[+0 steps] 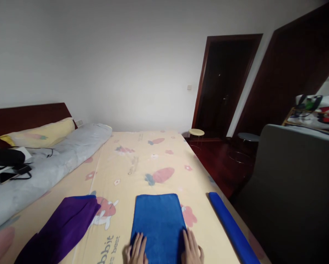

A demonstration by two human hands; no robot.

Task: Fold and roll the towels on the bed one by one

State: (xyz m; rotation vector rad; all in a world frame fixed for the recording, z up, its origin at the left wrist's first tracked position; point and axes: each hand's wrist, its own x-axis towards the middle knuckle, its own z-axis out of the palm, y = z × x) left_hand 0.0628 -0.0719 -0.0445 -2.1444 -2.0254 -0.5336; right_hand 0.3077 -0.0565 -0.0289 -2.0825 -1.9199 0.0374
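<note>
A blue towel [160,220] lies flat on the bed in front of me, its near part cut off by the bottom of the view. Over its left edge rests my left hand [137,250], fingers stretched out and lying flat. My right hand [192,249] touches the right edge in the same way, fingers extended. To the left, a purple cloth [68,223] with a bit of blue at its far edge lies loosely folded. A long, narrow blue strip [230,225], perhaps folded cloth, is set along the bed's right side.
The bed [131,146] has a cream sheet printed with carrots and rabbits. Grey bedding [59,157], a yellow pillow [43,132] and black electronic items [7,157] are at the left. A dark chair back [296,190] and a round stool [196,132] stand right of the bed.
</note>
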